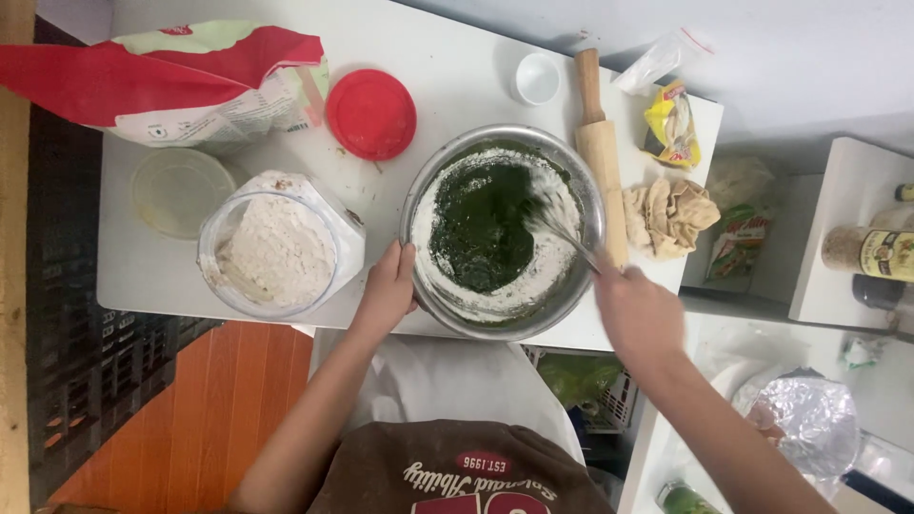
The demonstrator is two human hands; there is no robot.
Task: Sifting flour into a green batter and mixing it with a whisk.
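bowl [457,319] of green batter ringed with dry flour, being whisked at the front edge of a white tabletop [447,67].
left hand [387,290] curls over the bowl's near rim, steadying it; right hand [636,309] is closed around a whisk [557,228] blurred by motion. brisk strokes could fling flour over the rim, or nudge the bowl off the edge. an open flour jar [276,249] sits just left. whisk handle is hidden in the fist; batter depth is unclear.
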